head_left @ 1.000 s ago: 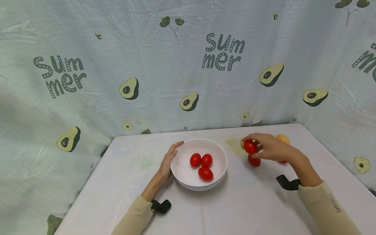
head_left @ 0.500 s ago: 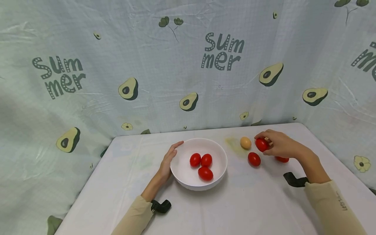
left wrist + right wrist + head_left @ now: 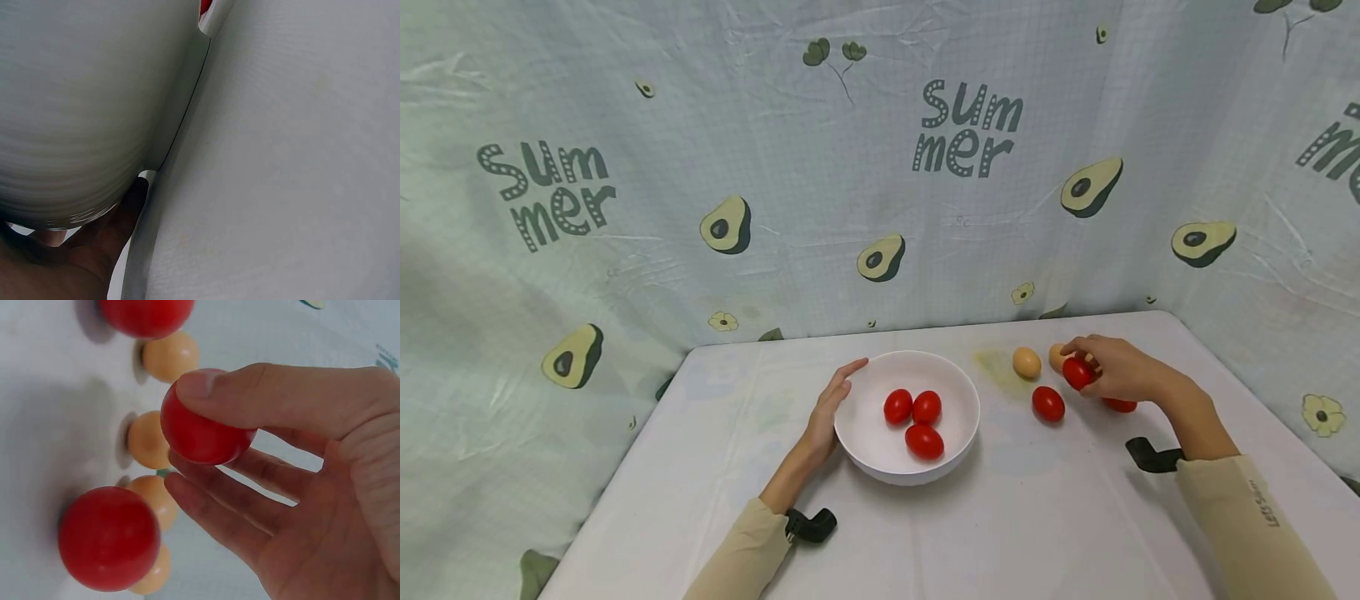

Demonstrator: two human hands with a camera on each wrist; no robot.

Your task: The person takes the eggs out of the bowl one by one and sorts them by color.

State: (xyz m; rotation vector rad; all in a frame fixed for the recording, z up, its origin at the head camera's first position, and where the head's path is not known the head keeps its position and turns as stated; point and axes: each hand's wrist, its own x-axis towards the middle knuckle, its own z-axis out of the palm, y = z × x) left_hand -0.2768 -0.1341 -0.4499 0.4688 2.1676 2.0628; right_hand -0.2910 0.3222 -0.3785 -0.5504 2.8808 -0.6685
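My right hand pinches a red egg just above the right part of the table. In the right wrist view the thumb lies across this egg, with the fingers behind and below it. Two other red eggs lie near the hand, one to its left and one partly hidden below it. A white bowl with 3 red eggs stands mid-table. My left hand rests against the bowl's left side, fingers extended along the outside. The left wrist view shows the bowl's outer wall close up.
Tan eggs, one to the left and one partly behind my right hand, lie towards the back. Several show in the right wrist view, one beside the held egg. A printed cloth hangs behind the white table.
My right hand, holding the red egg, has moved right from over the left red and tan eggs, uncovering them. Another tan egg now shows behind it. The left hand and bowl stay put.
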